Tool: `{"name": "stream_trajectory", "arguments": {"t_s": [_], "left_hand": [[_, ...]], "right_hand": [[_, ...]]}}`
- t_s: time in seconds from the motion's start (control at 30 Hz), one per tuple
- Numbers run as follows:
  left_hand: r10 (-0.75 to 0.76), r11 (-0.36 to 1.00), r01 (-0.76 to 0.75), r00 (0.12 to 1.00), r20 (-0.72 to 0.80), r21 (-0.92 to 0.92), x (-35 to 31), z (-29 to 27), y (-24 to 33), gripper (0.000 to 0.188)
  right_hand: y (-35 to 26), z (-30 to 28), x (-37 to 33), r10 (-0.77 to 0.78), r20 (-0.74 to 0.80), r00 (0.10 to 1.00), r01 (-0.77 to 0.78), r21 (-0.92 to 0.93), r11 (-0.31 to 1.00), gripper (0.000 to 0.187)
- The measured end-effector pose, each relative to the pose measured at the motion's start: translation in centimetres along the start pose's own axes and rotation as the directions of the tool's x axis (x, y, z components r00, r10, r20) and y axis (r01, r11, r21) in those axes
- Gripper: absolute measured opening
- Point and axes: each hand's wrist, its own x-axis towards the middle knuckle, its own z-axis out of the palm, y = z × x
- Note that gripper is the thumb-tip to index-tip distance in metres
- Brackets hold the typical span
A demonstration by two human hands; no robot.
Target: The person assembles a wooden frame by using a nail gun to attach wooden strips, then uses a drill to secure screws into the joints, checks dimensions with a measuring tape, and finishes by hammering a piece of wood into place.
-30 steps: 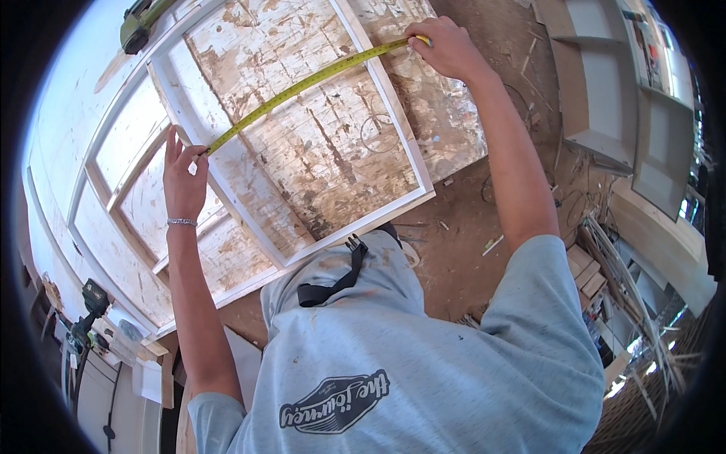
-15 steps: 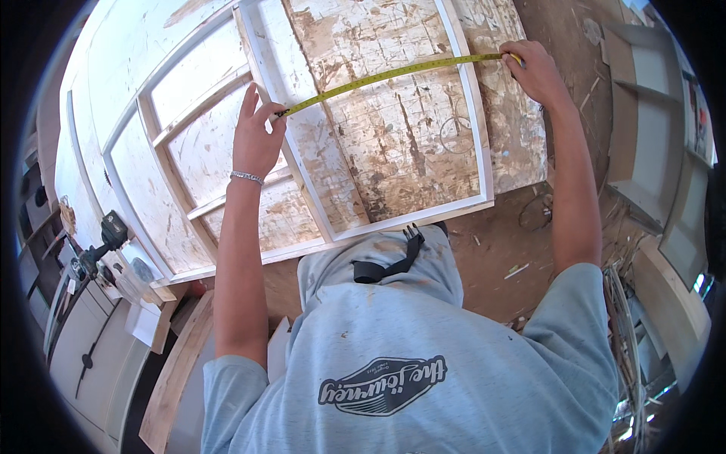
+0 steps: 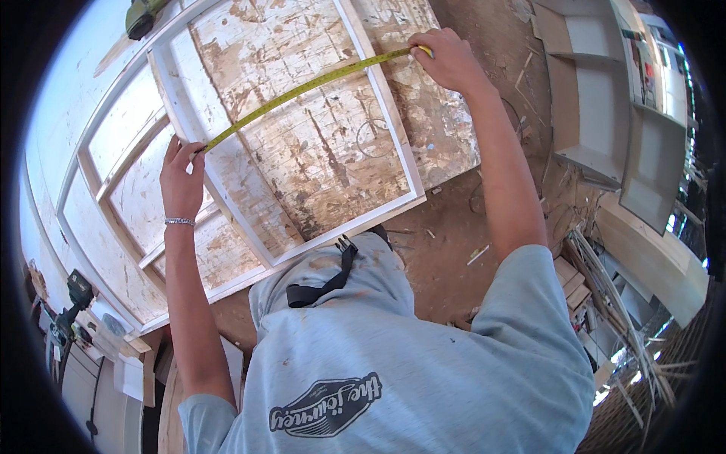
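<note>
A yellow tape measure (image 3: 291,94) stretches across one bay of a wooden frame (image 3: 394,138) that lies on a worn, stained board (image 3: 423,113). Its hooked end is pinched in the fingers of my left hand (image 3: 182,181), over the frame's inner crosspiece (image 3: 181,113). Beyond the frame's right side, my right hand (image 3: 446,60) is closed around the tape's other end; the case is mostly hidden in the palm. The blade bows slightly between the two hands and passes over the frame's right rail.
A cordless drill (image 3: 79,291) stands at the lower left, and a dark green tool (image 3: 141,18) sits at the top left. Pale shelving units (image 3: 597,106) stand at the right, above a pile of thin wooden strips (image 3: 616,303). Scraps litter the dirt floor (image 3: 454,257).
The whole view has swung, so the frame and both hands sit farther left in it. Both hands still hold the tape across the same bay. A dark green tool now shows at the top left.
</note>
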Motion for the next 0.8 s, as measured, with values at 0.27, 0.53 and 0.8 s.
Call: {"name": "stream_trajectory", "arguments": {"t_s": [0.27, 0.53, 0.8], "left_hand": [[-0.004, 1.000, 0.003, 0.999, -0.046, -0.027, -0.3, 0.6, -0.9, 0.020], [-0.001, 0.998, -0.002, 0.999, -0.051, -0.070, -0.3, 0.8, -1.7, 0.019], [-0.014, 0.992, 0.006, 0.998, -0.062, -0.124, -0.4, 0.6, -0.8, 0.018]], "right_hand": [[0.1, 0.3, 0.0, -0.012, -0.021, 1.000, 0.012, -0.001, 1.000, 0.026], [-0.3, 0.4, -0.1, -0.026, -0.058, 0.998, 0.026, -0.008, 1.000, 0.025], [-0.5, 0.5, 0.1, -0.019, -0.033, 0.999, 0.020, 0.041, 0.999, 0.026]]}}
